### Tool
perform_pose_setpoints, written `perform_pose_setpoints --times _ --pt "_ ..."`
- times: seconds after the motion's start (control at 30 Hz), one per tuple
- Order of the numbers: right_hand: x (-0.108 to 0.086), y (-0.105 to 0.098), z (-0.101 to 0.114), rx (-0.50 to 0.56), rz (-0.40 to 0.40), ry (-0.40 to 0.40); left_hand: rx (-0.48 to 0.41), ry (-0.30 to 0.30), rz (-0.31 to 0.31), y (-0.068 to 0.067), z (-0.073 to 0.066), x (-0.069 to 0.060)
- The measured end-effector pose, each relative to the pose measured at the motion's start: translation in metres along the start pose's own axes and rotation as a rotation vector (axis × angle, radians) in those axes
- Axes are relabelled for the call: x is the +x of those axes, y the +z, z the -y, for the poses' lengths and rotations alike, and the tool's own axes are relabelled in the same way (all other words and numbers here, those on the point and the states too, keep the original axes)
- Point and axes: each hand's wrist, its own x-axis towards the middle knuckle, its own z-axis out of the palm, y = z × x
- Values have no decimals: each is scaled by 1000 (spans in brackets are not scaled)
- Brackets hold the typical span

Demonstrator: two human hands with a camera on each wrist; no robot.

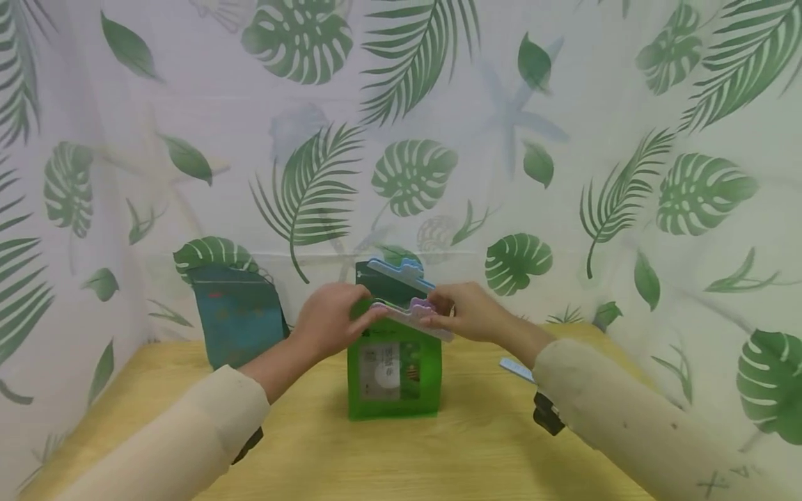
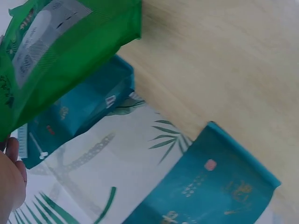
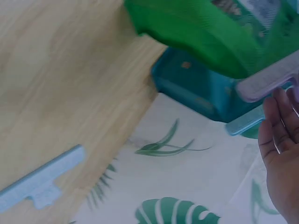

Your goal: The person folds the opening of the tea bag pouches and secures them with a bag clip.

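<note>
Nearest: cream cloth sleeves (image 1: 614,396), partly blocking a flat pale-blue plastic clip (image 1: 516,369) loose on the smooth yellow wood-grain table (image 1: 476,459). Next, mid-table: upright glossy bright-green pouch (image 1: 431,379) with flat base and label panel, beneath both hands. Along its top, slanting down rightward: long lilac plastic clip (image 1: 410,314) with scalloped handle. At clip's left end: left hand (image 1: 328,320), closed in a pinch; cannot tell whether pouch edge also caught. At right end: right hand (image 1: 473,311), narrow thumb-and-finger pinch on clip. Just behind, mostly hidden: dark-teal pouch (image 1: 379,282), blue plastic clip (image 1: 401,271) across top. Farther left, tilted, partly behind left hand: printed teal pouch (image 1: 238,316). Farthest: pale leaf-print cloth (image 1: 564,104).
</note>
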Motion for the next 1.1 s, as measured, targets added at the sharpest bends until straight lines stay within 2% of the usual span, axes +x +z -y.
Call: perform_pose_setpoints --times 0.13,0.23,0.4,0.63,0.8,0.97,1.1 --pt "-13 9 -12 -5 20 20 -99 -88 0 6 8 -19" --pt "-20 14 -19 7 39 60 -167 -136 27 12 14 -32" --pt "-31 23 -28 31 43 105 -209 -184 82 24 20 -50" --pt "-43 45 -36 100 68 124 -269 -253 132 33 21 -67" --pt "-51 61 -43 138 29 76 -296 -271 135 41 21 -76" --pt "-60 73 -43 107 56 65 -310 -307 153 48 19 -86" --pt "-66 84 -41 93 83 56 -307 -313 157 54 18 -93"
